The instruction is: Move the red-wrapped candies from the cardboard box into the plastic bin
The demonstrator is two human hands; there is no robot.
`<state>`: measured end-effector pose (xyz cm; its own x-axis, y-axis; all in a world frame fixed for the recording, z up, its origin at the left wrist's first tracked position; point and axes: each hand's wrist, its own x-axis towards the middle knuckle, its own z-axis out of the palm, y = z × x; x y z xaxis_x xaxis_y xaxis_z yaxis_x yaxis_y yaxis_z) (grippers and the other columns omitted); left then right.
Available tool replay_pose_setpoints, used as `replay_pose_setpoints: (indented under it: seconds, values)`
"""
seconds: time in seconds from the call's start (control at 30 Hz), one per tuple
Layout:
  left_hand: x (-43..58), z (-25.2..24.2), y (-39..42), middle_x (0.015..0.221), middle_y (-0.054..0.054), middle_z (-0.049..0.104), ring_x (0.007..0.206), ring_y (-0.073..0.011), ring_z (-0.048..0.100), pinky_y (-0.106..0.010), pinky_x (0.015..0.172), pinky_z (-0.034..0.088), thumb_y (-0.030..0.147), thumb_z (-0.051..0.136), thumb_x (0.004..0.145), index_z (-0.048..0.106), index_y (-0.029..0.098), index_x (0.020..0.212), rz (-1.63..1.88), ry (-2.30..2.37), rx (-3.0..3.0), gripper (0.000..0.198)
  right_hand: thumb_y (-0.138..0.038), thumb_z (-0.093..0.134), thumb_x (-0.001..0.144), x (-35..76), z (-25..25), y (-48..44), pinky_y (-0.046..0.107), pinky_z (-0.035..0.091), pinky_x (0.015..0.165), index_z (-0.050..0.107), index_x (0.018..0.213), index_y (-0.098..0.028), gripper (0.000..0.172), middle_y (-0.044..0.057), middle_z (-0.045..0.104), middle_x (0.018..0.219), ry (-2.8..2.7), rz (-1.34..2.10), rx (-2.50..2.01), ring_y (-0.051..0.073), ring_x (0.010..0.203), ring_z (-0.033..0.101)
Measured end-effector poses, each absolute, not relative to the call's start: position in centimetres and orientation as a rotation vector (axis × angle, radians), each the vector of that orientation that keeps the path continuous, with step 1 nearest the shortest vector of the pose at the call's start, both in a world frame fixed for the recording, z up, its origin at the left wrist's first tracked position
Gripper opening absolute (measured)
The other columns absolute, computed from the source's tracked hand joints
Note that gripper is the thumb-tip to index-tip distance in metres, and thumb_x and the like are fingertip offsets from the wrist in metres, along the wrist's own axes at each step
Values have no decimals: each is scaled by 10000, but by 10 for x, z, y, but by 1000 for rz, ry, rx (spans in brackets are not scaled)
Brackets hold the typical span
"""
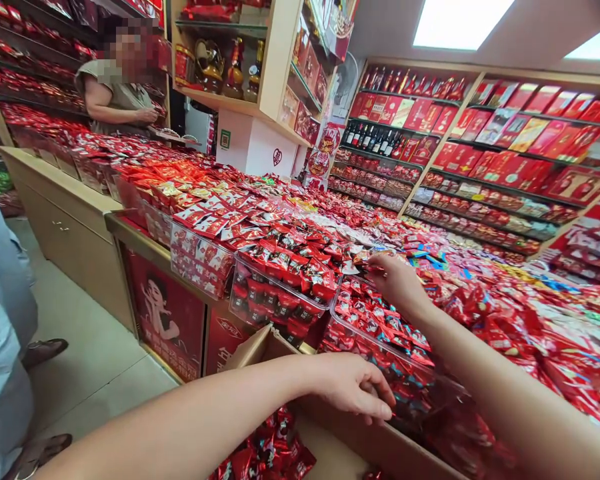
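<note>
My right hand (399,283) reaches over the bins with its fingers closed among wrapped candies, at a shiny wrapped candy (351,267). Below it stands a clear plastic bin (375,343) of red-wrapped candies. My left hand (356,388) hangs palm down over an open cardboard box (380,433), fingers curled together. A speck of red shows at its fingertips, too small to name. Inside the box lies a pile of red-wrapped candies (275,447), partly hidden by my left forearm. To the left sits another clear bin (280,297) heaped with red and dark candies.
A long display counter (115,220) carries many candy bins. Behind it rise wall shelves (455,133) with bottles and red boxes. A white pillar (247,147) stands mid-counter. One person (113,93) is across the counter; another person's trouser leg (3,313) is at the left edge.
</note>
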<state>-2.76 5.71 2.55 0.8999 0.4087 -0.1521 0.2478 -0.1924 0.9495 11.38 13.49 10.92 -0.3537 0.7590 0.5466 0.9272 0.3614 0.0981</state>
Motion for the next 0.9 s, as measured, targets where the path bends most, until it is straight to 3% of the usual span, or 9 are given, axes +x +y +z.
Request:
replay_pose_setpoints:
  seconds: [0.13,0.23,0.4,0.57,0.7,0.9]
  values:
    - [-31,26,58,667,24,538,593,-71,520,-206,661,418,262,527,709,534,169,957,133,474,1818,265,-137,467,699,101,92,162,267,452,686,602,898,-122,241,93,657,830,-2317,-488,-1466,193,762,592]
    - [-30,24,61,670,26,540,629,-83,533,-224,713,414,266,531,702,530,170,976,105,453,1858,290,-113,456,684,100,81,163,299,441,758,611,938,-80,299,137,647,920,-2394,-464,-1453,226,845,587]
    - [-28,23,65,695,21,568,664,-98,547,-210,669,416,329,526,697,530,183,1012,87,443,1985,347,-113,391,722,102,75,158,275,403,843,595,1000,-87,346,119,608,1048,-2479,-430,-1446,204,956,552]
    - [-30,28,63,732,14,582,673,-97,546,-196,642,411,346,514,701,525,184,1042,82,461,2042,377,-155,351,776,102,73,163,267,408,802,630,931,-139,319,87,646,979,-2460,-440,-1493,188,904,574]
    - [-30,29,61,708,24,581,669,-95,543,-199,644,408,334,512,702,536,197,1023,101,492,2047,350,-196,358,784,105,71,165,295,422,682,651,831,-155,299,103,678,839,-2425,-448,-1567,211,768,602]
    - [-29,24,62,690,22,569,634,-82,538,-192,629,411,336,519,701,530,187,1016,128,461,1961,347,-212,329,805,108,73,162,247,413,645,637,822,-180,310,71,681,810,-2476,-412,-1580,171,726,604]
